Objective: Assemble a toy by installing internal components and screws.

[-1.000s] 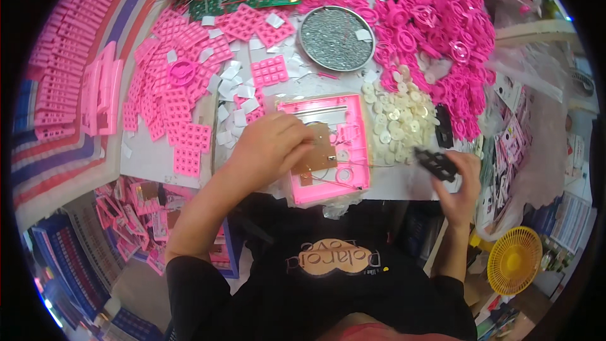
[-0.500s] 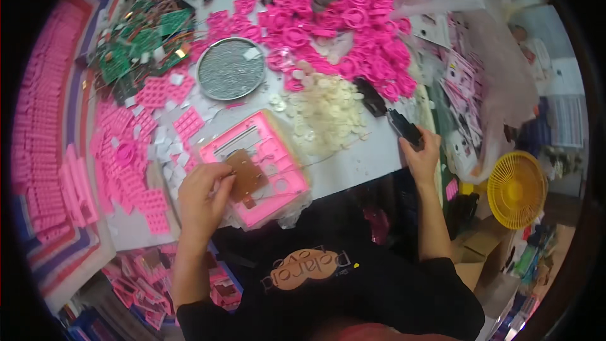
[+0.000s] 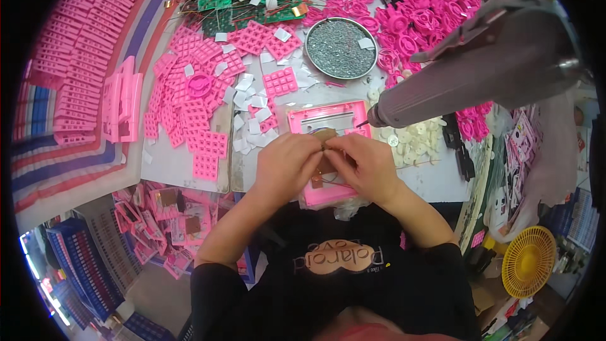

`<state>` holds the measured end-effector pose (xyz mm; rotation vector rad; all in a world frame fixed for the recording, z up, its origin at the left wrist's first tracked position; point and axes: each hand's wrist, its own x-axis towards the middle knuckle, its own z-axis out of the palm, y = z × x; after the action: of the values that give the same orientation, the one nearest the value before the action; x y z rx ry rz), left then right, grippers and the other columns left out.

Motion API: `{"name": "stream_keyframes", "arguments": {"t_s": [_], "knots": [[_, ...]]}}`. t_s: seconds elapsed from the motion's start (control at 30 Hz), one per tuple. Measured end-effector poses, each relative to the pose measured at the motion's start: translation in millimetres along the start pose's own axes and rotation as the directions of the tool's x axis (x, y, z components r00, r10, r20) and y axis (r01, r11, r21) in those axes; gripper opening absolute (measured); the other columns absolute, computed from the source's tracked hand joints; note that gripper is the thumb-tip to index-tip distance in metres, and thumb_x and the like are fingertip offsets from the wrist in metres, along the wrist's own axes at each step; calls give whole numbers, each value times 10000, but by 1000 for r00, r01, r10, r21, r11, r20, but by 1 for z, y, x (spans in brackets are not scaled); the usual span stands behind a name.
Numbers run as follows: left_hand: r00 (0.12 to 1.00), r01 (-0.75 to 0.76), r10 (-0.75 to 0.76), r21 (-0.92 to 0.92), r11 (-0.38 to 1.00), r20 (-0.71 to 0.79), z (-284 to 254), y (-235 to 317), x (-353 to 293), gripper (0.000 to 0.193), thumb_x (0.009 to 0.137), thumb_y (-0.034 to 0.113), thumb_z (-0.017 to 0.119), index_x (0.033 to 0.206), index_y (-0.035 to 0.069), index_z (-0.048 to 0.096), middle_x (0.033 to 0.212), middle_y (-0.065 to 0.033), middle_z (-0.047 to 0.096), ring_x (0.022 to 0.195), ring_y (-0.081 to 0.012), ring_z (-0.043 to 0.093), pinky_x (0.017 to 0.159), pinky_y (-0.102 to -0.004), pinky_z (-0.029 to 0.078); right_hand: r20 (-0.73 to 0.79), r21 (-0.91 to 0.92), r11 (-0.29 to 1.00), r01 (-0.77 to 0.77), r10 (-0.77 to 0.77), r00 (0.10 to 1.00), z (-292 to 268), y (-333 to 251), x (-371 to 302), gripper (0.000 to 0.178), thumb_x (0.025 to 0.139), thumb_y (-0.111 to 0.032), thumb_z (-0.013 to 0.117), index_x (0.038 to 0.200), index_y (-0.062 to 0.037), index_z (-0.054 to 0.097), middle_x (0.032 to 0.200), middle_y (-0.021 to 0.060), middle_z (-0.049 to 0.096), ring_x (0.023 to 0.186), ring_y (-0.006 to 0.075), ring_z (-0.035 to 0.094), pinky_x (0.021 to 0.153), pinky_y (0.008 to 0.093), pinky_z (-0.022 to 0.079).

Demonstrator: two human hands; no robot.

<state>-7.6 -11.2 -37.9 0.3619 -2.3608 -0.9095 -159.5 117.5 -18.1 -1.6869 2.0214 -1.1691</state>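
At the counter's [image 3: 435,183] front edge, the pink case [image 3: 325,197] lies lengthwise front-to-back. Left hand [image 3: 289,167] and right hand [image 3: 366,167], equally near, meet above its brown board [image 3: 329,165], fingertips pinched; what they grip is hidden.

Hands [image 3: 363,164] together at brown board [image 3: 327,167], black part [image 3: 466,164] released, driver [image 3: 454,82] nearer

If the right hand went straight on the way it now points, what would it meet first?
Probably the left hand, close ahead over the brown board; depth is unclear, so the two may already touch.
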Motion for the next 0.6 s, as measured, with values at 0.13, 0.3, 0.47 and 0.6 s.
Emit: {"name": "stream_keyframes", "arguments": {"t_s": [0.13,0.3,0.47,0.6], "knots": [[1000,14,-15,-56,998,-8,2,-6,-4,194,797,23,763,961,47,661,925,-112,713,780,-297,680,669,-373,528,29,29,999,-23,22,999,1,2,0,197,853,-104,746,1036,-60,686,860,113,695,707,296,680,593,370,529],[993,-117,117,-8,993,-2,-1,-14,-5,235,796,15,752,1005,55,650,950,-106,707,762,-298,671,651,-382,520,104,112,991,-70,58,993,-4,-5,-5,362,851,-109,751,1199,-55,669,885,118,702,688,280,679,586,352,529],[970,-243,242,51,969,28,-5,-19,-7,285,773,28,772,1024,73,644,969,-84,702,718,-261,645,590,-376,470,269,188,965,-183,129,955,-17,-4,1,453,839,-104,759,1272,-43,643,880,90,701,634,205,664,572,320,522],[971,-237,234,84,968,50,-6,-18,-8,307,767,38,777,1038,88,644,979,-61,703,744,-228,640,694,-378,435,305,211,944,-254,184,934,-21,-7,2,517,825,-112,771,1315,-48,621,864,62,695,597,151,636,562,298,512]]}}
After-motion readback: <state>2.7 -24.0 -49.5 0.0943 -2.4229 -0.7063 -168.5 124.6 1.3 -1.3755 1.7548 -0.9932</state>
